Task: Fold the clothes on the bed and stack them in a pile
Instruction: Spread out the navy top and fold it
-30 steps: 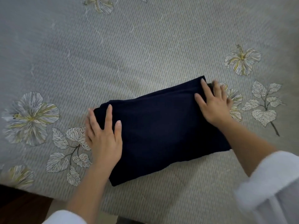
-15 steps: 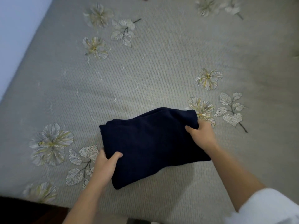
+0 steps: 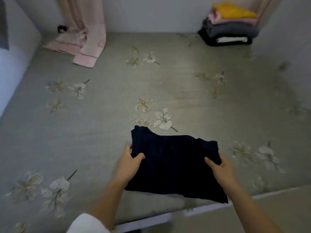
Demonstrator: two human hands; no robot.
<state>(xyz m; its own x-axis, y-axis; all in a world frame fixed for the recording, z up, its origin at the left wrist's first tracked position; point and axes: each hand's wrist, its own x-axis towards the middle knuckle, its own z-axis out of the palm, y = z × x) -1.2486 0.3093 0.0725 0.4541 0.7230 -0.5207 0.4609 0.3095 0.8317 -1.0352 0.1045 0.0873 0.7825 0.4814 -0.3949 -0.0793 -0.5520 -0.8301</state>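
Note:
A folded navy garment (image 3: 175, 163) is lifted above the near edge of the bed (image 3: 101, 132). My left hand (image 3: 129, 163) grips its left edge, thumb on top. Its right edge is held by my right hand (image 3: 220, 169), thumb over the cloth. A pile of folded clothes (image 3: 228, 26) stands at the bed's far right corner, yellow on top, then pink, grey, white and black. A pink garment (image 3: 84, 41) lies unfolded at the far left by the wall.
The grey bedspread with flower prints stretches between me and the pile. Walls close the bed in on the left and at the back. The bed's white front edge (image 3: 151, 219) runs below my arms.
Both hands went from pressing flat on the navy garment to gripping its sides and lifting it off the bed. My view rose, bringing the far pile and pink garment into sight.

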